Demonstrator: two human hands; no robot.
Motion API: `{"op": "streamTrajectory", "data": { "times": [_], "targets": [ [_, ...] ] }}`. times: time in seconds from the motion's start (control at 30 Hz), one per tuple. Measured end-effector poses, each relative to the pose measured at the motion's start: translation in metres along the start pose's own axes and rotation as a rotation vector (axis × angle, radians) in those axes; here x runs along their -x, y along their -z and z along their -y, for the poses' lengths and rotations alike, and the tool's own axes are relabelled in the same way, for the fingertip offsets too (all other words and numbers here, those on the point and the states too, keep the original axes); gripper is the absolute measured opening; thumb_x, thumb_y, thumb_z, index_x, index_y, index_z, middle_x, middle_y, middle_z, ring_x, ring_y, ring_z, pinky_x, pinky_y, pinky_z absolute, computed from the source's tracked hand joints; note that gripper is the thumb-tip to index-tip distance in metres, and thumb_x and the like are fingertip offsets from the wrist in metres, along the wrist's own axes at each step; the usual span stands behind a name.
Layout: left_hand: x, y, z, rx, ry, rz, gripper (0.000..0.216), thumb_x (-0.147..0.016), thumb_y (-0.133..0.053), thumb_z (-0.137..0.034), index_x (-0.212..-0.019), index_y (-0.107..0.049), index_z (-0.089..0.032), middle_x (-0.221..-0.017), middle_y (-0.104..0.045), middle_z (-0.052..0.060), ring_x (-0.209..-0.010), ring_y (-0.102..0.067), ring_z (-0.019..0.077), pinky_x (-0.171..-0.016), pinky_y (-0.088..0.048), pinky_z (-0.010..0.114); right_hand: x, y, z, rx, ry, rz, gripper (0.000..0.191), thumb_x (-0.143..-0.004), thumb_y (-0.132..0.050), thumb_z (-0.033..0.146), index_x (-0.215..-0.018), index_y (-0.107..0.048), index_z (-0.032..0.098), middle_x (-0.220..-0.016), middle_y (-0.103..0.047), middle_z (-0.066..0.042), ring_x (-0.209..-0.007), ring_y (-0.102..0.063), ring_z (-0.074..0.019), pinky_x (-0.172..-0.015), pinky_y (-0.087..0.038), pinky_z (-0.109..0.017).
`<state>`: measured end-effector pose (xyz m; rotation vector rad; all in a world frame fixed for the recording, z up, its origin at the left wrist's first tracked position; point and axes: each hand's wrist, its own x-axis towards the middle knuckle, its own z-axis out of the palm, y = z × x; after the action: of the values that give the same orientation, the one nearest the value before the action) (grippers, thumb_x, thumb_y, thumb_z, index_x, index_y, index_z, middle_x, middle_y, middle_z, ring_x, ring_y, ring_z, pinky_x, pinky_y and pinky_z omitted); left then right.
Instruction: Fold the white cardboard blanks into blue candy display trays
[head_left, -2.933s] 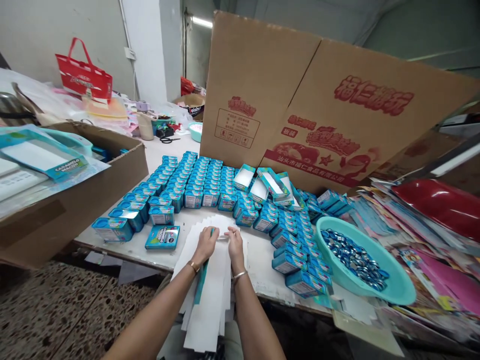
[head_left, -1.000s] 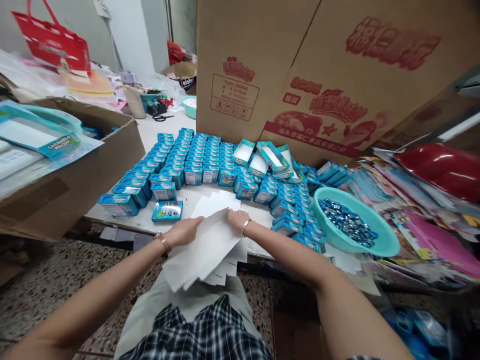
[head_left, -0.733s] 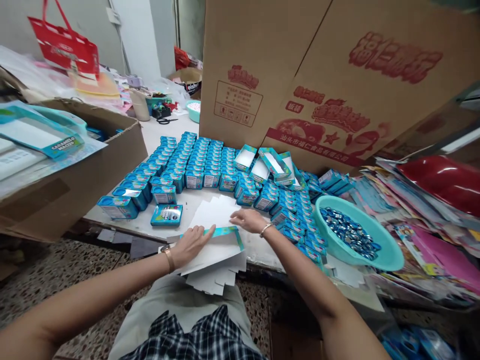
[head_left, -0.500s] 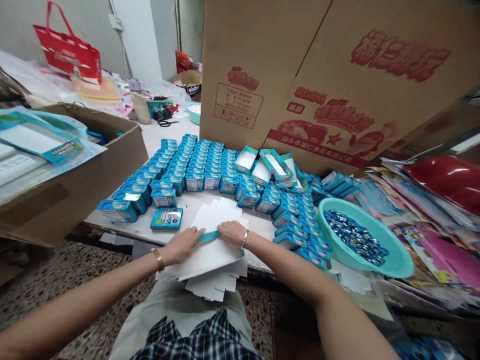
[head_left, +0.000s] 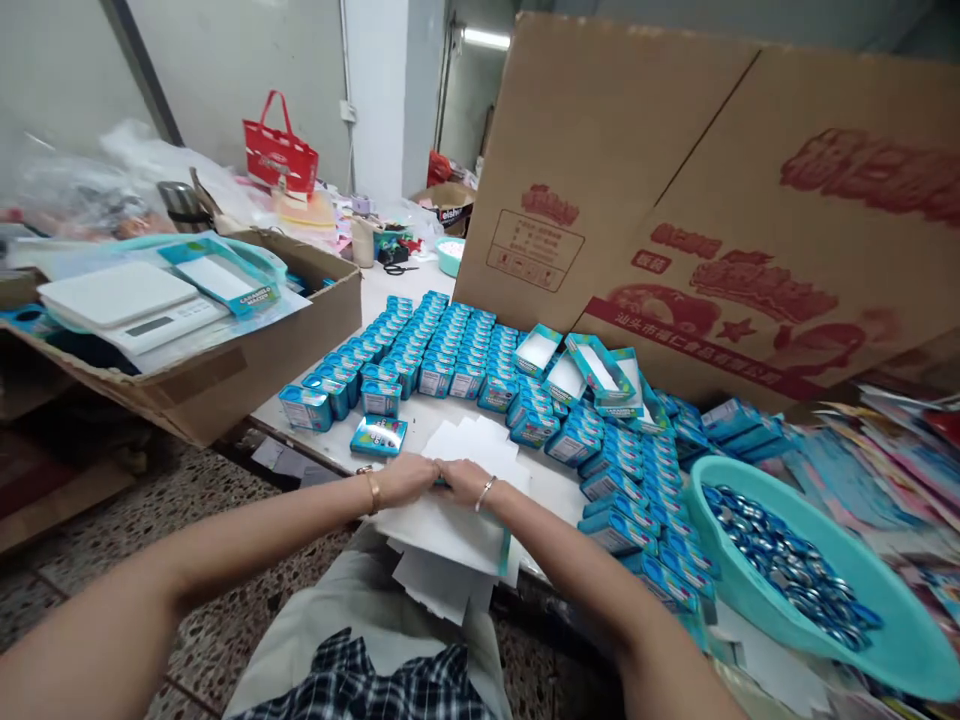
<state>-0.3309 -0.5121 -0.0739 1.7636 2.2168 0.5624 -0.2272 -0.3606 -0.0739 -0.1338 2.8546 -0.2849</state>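
A white card blank point(head_left: 450, 535) with a teal edge lies across the table's front edge and my lap. My left hand point(head_left: 409, 478) and my right hand point(head_left: 463, 480) meet at its far edge, fingers closed on it, with a bit of teal showing beneath them. More white card sheets point(head_left: 484, 445) lie beyond the hands, and others point(head_left: 442, 580) hang below the blank. Left of these, a small blue box point(head_left: 379, 436) lies flat. Rows of upright blue boxes point(head_left: 435, 378) stand behind and to both sides. Shallow teal window trays point(head_left: 600, 368) rest on top of some.
On the left, a brown carton point(head_left: 300, 330) holds a white scale point(head_left: 142, 300). A large printed cardboard carton point(head_left: 600, 230) stands behind the boxes. The turquoise basin point(head_left: 709, 520) at right contains blue-silver pieces point(head_left: 787, 570). Printed sheets point(head_left: 862, 490) pile up beyond it. Scissors point(head_left: 397, 269) lie farther back.
My hands have come together along the blank's teal edge, the left moving in toward the right. The view has swung left, bringing more of the carton with the scale into sight.
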Motion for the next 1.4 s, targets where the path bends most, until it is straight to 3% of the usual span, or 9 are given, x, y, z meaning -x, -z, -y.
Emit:
{"op": "streamTrajectory", "data": {
  "times": [0.13,0.27,0.43,0.57,0.7,0.8,1.07,1.3,1.4],
  "targets": [
    [0.023,0.024,-0.006,0.230,0.180,-0.493,0.048,-0.079,-0.058,-0.035,-0.124,-0.046,-0.024,-0.123,-0.053,0.010,-0.119,-0.047,0.0272,-0.102,-0.036,0.041,0.017,-0.010,-0.001,-0.262,-0.079,-0.154,0.066,-0.081,-0.044,0.014,-0.144,-0.023,0.021,-0.119,-0.062,-0.010,-0.099,-0.062,-0.0244,-0.082,-0.045,-0.034],
    [0.047,-0.012,-0.035,0.558,0.488,-0.818,0.083,-0.072,-0.066,-0.044,-0.140,-0.022,-0.024,-0.140,-0.031,0.015,-0.131,-0.033,0.0318,-0.105,-0.032,0.049,0.043,-0.027,0.007,-0.599,-0.111,-0.451,0.070,-0.079,-0.037,0.008,-0.145,-0.022,0.026,-0.141,-0.044,-0.004,-0.124,-0.046,-0.0205,-0.101,-0.038,-0.034],
    [0.043,-0.056,-0.084,0.763,0.492,-0.799,0.101,-0.068,-0.070,-0.041,-0.144,-0.006,-0.026,-0.150,-0.014,0.014,-0.139,-0.018,0.0308,-0.109,-0.029,0.046,0.080,-0.039,0.022,-0.892,-0.274,-0.669,0.062,-0.082,-0.043,0.018,-0.142,-0.032,0.024,-0.143,-0.041,-0.003,-0.131,-0.038,-0.0208,-0.108,-0.031,-0.038],
    [0.015,-0.048,-0.085,1.041,0.370,-0.701,0.067,-0.080,-0.054,-0.033,-0.141,-0.027,-0.025,-0.148,-0.030,0.009,-0.133,-0.033,0.0259,-0.106,-0.034,0.039,0.094,-0.036,0.018,-0.999,-0.372,-0.819,0.061,-0.085,-0.041,0.024,-0.144,-0.026,0.029,-0.142,-0.041,0.000,-0.133,-0.033,-0.0183,-0.110,-0.028,-0.036],
    [-0.028,-0.043,-0.052,1.046,0.289,-0.518,0.029,-0.080,-0.045,-0.032,-0.095,-0.066,-0.018,-0.111,-0.064,0.008,-0.111,-0.054,0.0261,-0.100,-0.037,0.039,0.069,-0.038,0.004,-1.008,-0.385,-0.879,0.044,-0.087,-0.040,0.030,-0.131,-0.044,0.023,-0.131,-0.051,-0.005,-0.125,-0.043,-0.0185,-0.104,-0.033,-0.033],
    [-0.054,-0.053,-0.039,0.935,0.370,-0.481,0.035,-0.083,-0.042,-0.039,-0.066,-0.064,-0.018,-0.082,-0.066,0.008,-0.091,-0.059,0.0253,-0.094,-0.040,0.041,0.041,-0.045,-0.012,-0.914,-0.494,-0.874,0.032,-0.090,-0.038,0.040,-0.107,-0.056,0.019,-0.100,-0.062,-0.006,-0.097,-0.056,-0.0189,-0.089,-0.042,-0.032],
    [-0.065,-0.078,-0.059,1.188,0.444,-0.921,0.056,-0.086,-0.051,-0.044,-0.132,-0.041,-0.015,-0.090,-0.067,0.006,-0.089,-0.062,0.0188,-0.083,-0.046,0.032,0.017,-0.067,-0.039,-0.941,-0.599,-1.083,0.042,-0.088,-0.041,0.050,-0.065,-0.054,0.018,-0.064,-0.052,0.001,-0.071,-0.047,-0.0156,-0.068,-0.038,-0.026],
    [-0.065,-0.073,-0.040,1.146,0.402,-0.745,0.043,-0.082,-0.051,-0.052,-0.100,-0.064,-0.014,-0.084,-0.067,0.006,-0.082,-0.061,0.0192,-0.076,-0.048,0.030,0.028,-0.067,-0.037,-1.114,-0.546,-1.247,0.031,-0.084,-0.053,0.046,-0.072,-0.052,0.017,-0.062,-0.048,0.004,-0.060,-0.044,-0.0111,-0.059,-0.036,-0.023],
    [-0.066,-0.073,-0.036,1.116,0.375,-0.702,0.040,-0.083,-0.050,-0.051,-0.084,-0.066,-0.015,-0.093,-0.068,0.008,-0.087,-0.062,0.0197,-0.083,-0.046,0.032,0.045,-0.056,-0.049,-1.062,-0.401,-0.982,0.026,-0.082,-0.056,0.037,-0.098,-0.059,0.017,-0.079,-0.060,0.000,-0.071,-0.054,-0.0134,-0.066,-0.042,-0.024]
  ]
}}
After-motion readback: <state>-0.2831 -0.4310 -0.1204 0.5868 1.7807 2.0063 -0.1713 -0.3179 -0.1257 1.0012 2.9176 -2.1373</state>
